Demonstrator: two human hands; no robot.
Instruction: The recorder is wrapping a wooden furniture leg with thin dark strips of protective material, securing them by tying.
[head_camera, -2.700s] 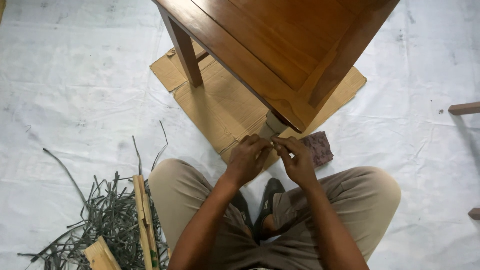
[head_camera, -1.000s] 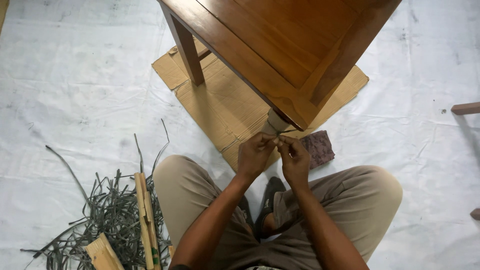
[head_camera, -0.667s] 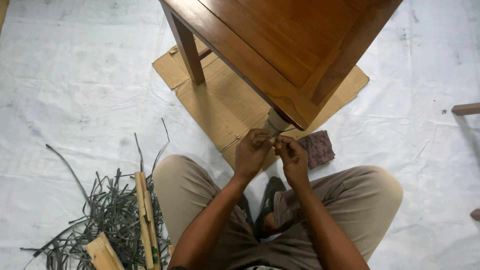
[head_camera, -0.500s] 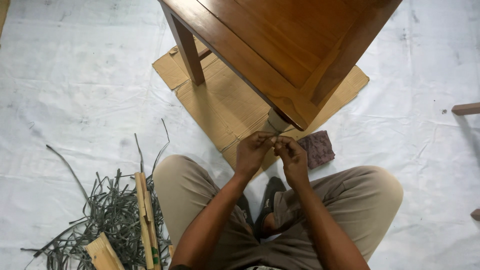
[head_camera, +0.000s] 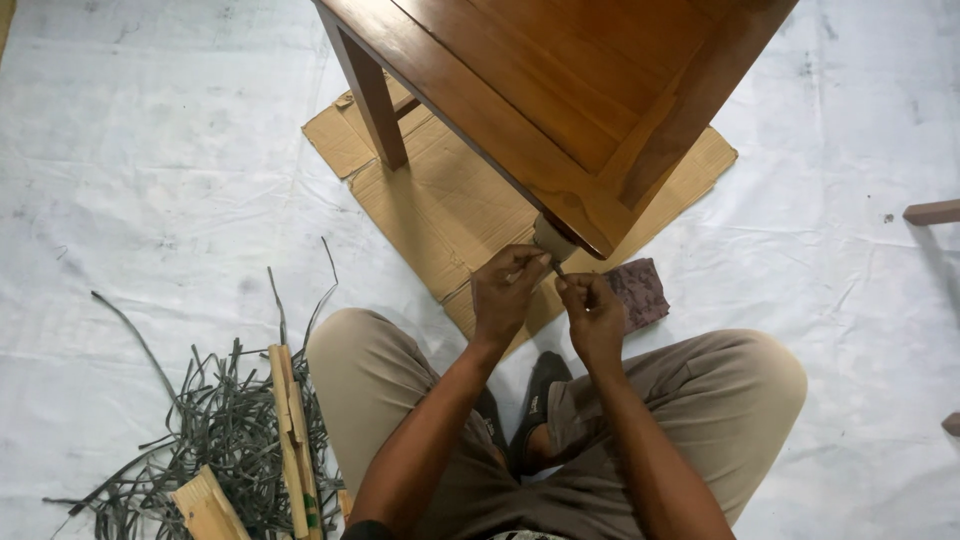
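Observation:
A brown wooden table (head_camera: 560, 90) stands on a flattened cardboard sheet (head_camera: 440, 210). Its near leg (head_camera: 551, 238) is wrapped in pale material and shows just under the table's corner. My left hand (head_camera: 507, 292) and my right hand (head_camera: 593, 315) are side by side in front of that leg. Both pinch a thin dark strip (head_camera: 556, 268) that runs to the leg. My fingertips are a small gap apart, with the strip between them. My bent knees in tan trousers frame the hands.
A folded dark patterned cloth (head_camera: 636, 293) lies right of my right hand. At the lower left a heap of grey strips (head_camera: 205, 430) surrounds some light wooden slats (head_camera: 288, 440). White sheeting (head_camera: 150, 150) covers the floor. Another wooden piece (head_camera: 930, 212) pokes in at the right edge.
My hands stayed at the wrapped leg, working the thin strip. The fingertips were touching half a second ago and are now slightly apart, the left one raised toward the leg.

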